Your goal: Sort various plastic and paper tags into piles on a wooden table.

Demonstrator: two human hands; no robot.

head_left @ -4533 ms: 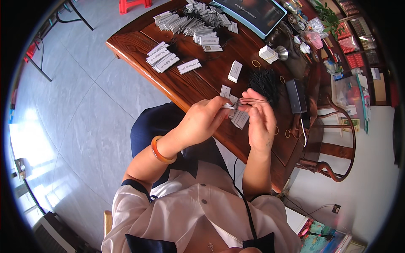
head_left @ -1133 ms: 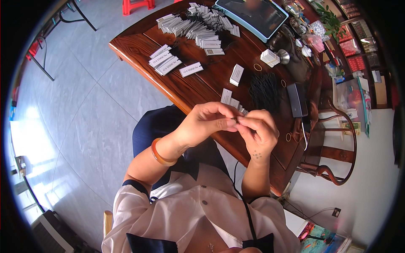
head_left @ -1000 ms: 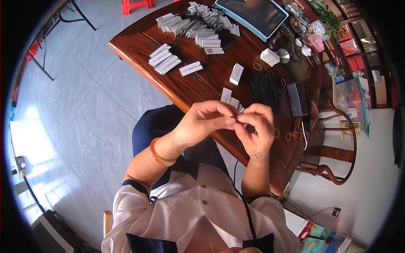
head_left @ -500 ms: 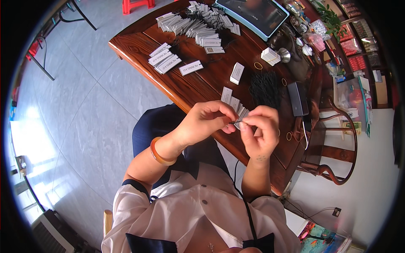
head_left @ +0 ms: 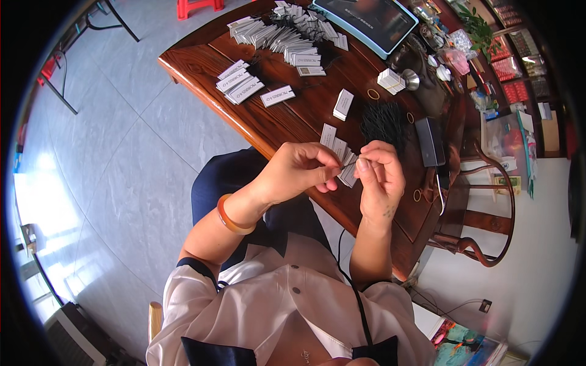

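Observation:
Above the table's near edge, my left hand (head_left: 305, 171) and my right hand (head_left: 381, 180) each pinch a thin dark string (head_left: 350, 164), which spans the short gap between the fingertips. Just beyond and partly below the fingers, a fanned row of white hang tags (head_left: 334, 143) lies on the wooden table (head_left: 293, 119); my hands cover part of it. A bundle of black strings (head_left: 383, 126) lies beyond my right hand. Nearby sits a small stack of white tags (head_left: 343, 104).
A large heap of tags with black strings (head_left: 284, 41) covers the far left, near a smaller tag group (head_left: 240, 84) and a single tag (head_left: 278, 96). A tablet (head_left: 372, 23), a dark box (head_left: 430, 141) and rubber bands (head_left: 373, 94) also lie there. A wooden chair (head_left: 488, 226) stands right.
My fingertips have moved slightly apart, and the string between them now shows more plainly. My right hand has risen and turned a little.

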